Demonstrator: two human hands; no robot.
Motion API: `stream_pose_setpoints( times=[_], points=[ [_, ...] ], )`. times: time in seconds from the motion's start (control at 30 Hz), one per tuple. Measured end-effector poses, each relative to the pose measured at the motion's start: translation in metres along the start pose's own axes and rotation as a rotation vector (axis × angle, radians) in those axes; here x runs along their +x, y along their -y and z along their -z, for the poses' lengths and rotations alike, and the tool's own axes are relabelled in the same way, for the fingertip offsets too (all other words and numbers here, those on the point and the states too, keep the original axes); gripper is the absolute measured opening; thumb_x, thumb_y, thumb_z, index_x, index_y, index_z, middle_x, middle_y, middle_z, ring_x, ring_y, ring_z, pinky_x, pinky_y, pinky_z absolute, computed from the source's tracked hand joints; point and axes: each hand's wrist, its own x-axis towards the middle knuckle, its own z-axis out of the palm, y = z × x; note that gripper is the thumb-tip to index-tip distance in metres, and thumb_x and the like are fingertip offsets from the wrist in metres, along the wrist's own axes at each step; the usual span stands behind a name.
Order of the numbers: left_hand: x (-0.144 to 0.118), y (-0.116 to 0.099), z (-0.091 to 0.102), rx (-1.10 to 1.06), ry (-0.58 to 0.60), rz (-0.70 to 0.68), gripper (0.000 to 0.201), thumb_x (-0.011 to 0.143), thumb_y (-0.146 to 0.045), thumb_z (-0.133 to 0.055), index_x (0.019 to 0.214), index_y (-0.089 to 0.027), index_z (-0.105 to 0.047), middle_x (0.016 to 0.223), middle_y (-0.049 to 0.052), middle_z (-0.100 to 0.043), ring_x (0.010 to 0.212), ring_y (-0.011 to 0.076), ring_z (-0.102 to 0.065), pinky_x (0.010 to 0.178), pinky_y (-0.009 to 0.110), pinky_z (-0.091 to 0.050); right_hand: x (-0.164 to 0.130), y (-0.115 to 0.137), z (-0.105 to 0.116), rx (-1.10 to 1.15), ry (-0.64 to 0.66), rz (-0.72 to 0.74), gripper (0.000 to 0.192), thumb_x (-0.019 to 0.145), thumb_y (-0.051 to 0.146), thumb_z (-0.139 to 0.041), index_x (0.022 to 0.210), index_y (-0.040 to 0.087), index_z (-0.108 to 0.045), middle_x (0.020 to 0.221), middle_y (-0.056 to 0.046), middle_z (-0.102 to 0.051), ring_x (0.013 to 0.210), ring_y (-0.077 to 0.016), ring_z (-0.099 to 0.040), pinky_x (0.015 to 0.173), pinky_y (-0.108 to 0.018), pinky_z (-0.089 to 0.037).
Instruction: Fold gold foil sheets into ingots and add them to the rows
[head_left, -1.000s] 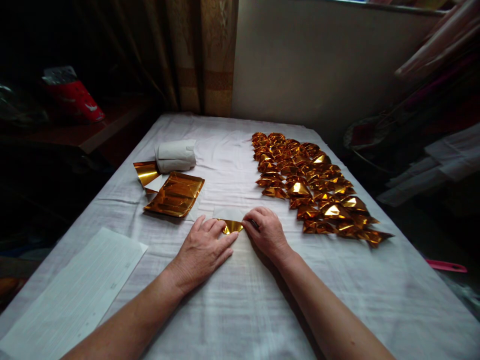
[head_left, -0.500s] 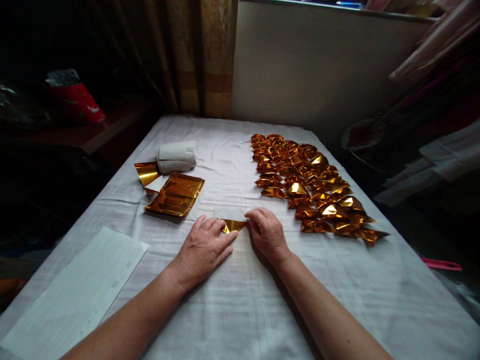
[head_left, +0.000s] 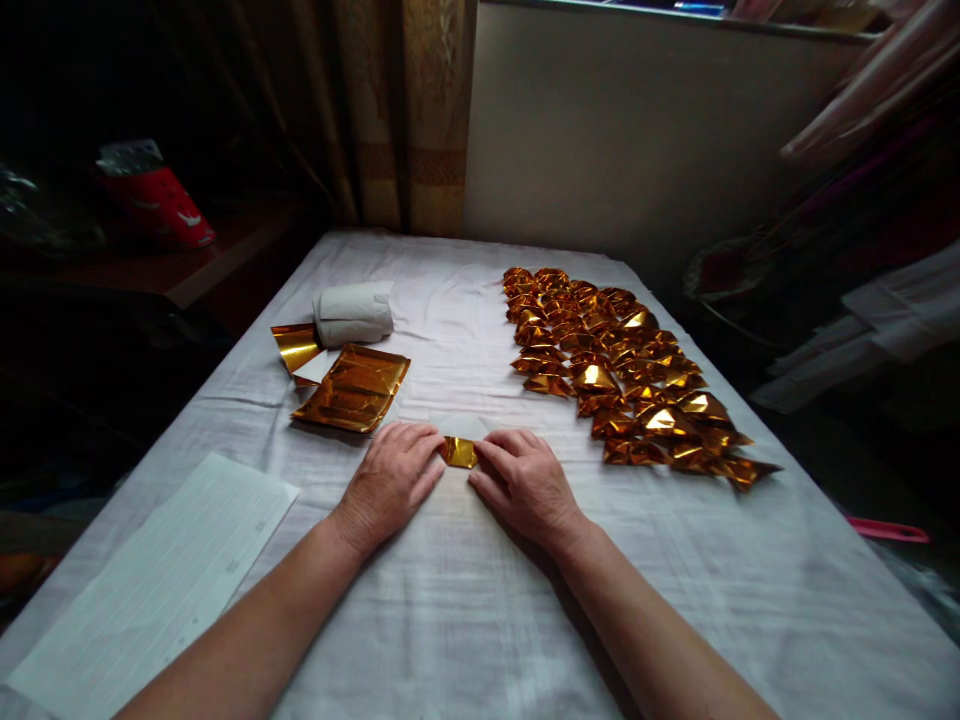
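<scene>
Between my two hands lies a small sheet of gold foil paper (head_left: 460, 452), its white part (head_left: 457, 428) showing along the far side. My left hand (head_left: 394, 465) is closed on its left end, the fingertips pressed to the edge. At the right end, my right hand (head_left: 525, 475) pinches the foil between thumb and fingers. A flat stack of gold foil sheets (head_left: 356, 388) rests beyond my left hand. Several rows of folded gold foil pieces (head_left: 637, 375) are laid out beyond and to the right of my right hand.
A white roll (head_left: 354, 312) lies at the back left beside a bent gold sheet (head_left: 296, 347). Lined paper (head_left: 157, 580) is at the front left. The table has a white cloth (head_left: 465, 620). A red container (head_left: 161, 205) stands on a dark side table (head_left: 240, 235).
My left hand has drawn back left, and my right hand has come down a little with its fingers lower. The foil between them now shows as a narrower, rectangular strip.
</scene>
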Motion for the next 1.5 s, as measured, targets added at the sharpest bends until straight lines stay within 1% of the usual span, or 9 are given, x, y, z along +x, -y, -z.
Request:
stream_pose_setpoints(
  times=[0.1,0.27,0.67,0.8,0.9,1.03,1.17,1.4,1.5],
  points=[
    [0.003,0.004,0.003,-0.003,-0.006,0.012,0.024,0.094,-0.030,-0.056,0.114,-0.020,-0.063,0.116,0.008,-0.067,0.112,0.0245,-0.058,0.104,0.045,-0.040,0.002,0.002,0.000,-0.015,0.006,-0.028,0.024,0.082,0.031,-0.071,0.105,0.023,-0.067,0.103,-0.008,-0.068,0.094,-0.0266,-0.059,0.082,-0.041,-0.047],
    [0.005,0.002,0.006,-0.009,0.011,0.035,0.021,0.093,-0.028,-0.058,0.110,-0.021,-0.066,0.110,0.006,-0.067,0.107,0.0235,-0.058,0.101,0.043,-0.040,0.004,0.004,-0.002,-0.034,0.009,-0.059,0.024,0.080,0.034,-0.074,0.100,0.022,-0.068,0.100,-0.008,-0.068,0.093,-0.0265,-0.059,0.080,-0.039,-0.046],
    [0.004,0.004,0.003,-0.045,0.018,0.043,0.016,0.091,-0.030,-0.062,0.104,-0.023,-0.067,0.103,0.004,-0.065,0.103,0.0222,-0.057,0.096,0.039,-0.041,0.004,-0.001,-0.003,-0.058,-0.011,0.016,0.017,0.090,0.034,-0.061,0.098,0.020,-0.069,0.097,-0.007,-0.068,0.090,-0.0221,-0.058,0.083,-0.035,-0.043],
    [0.005,0.004,0.003,-0.038,0.019,0.031,0.011,0.092,-0.029,-0.061,0.098,-0.022,-0.067,0.099,0.003,-0.065,0.098,0.0214,-0.057,0.092,0.037,-0.041,0.003,-0.002,-0.004,-0.021,-0.042,0.010,0.020,0.095,0.034,-0.056,0.093,0.021,-0.071,0.093,-0.006,-0.069,0.087,-0.0207,-0.058,0.083,-0.034,-0.042],
    [0.005,0.003,0.003,-0.032,0.025,0.036,0.013,0.094,-0.030,-0.057,0.093,-0.022,-0.067,0.092,0.002,-0.066,0.093,0.0207,-0.057,0.087,0.036,-0.041,0.002,-0.006,-0.005,0.037,-0.049,-0.005,0.019,0.095,0.034,-0.056,0.093,0.022,-0.071,0.093,-0.005,-0.069,0.088,-0.0199,-0.059,0.084,-0.033,-0.042],
    [0.006,0.004,0.003,-0.015,0.033,0.044,0.017,0.096,-0.031,-0.055,0.090,-0.021,-0.067,0.087,0.002,-0.067,0.090,0.0211,-0.057,0.084,0.036,-0.040,0.001,-0.014,-0.007,0.098,-0.062,-0.044,0.016,0.092,0.035,-0.061,0.095,0.023,-0.071,0.094,-0.004,-0.070,0.090,-0.0201,-0.060,0.084,-0.033,-0.042],
    [0.007,0.003,0.002,-0.005,0.024,0.063,0.019,0.096,-0.031,-0.055,0.088,-0.020,-0.067,0.086,0.002,-0.067,0.089,0.0212,-0.057,0.084,0.036,-0.039,0.002,-0.019,-0.009,0.110,-0.064,-0.121,0.019,0.095,0.031,-0.055,0.086,0.023,-0.070,0.088,-0.003,-0.069,0.087,-0.0188,-0.060,0.081,-0.032,-0.041],
    [0.012,-0.003,-0.001,0.047,0.030,0.129,0.027,0.098,-0.033,-0.049,0.083,-0.020,-0.067,0.085,0.004,-0.068,0.086,0.0226,-0.057,0.083,0.039,-0.038,0.008,-0.012,-0.014,-0.009,-0.070,-0.194,0.022,0.096,0.030,-0.052,0.081,0.022,-0.067,0.089,-0.004,-0.067,0.089,-0.0203,-0.057,0.081,-0.033,-0.037],
    [0.014,-0.005,-0.002,0.066,0.018,0.148,0.024,0.097,-0.031,-0.050,0.083,-0.020,-0.065,0.085,0.004,-0.069,0.086,0.0227,-0.057,0.084,0.039,-0.038,0.010,-0.009,-0.016,-0.058,-0.067,-0.228,0.021,0.095,0.030,-0.054,0.080,0.021,-0.066,0.090,-0.004,-0.066,0.090,-0.0206,-0.056,0.080,-0.033,-0.035]
  ],
)
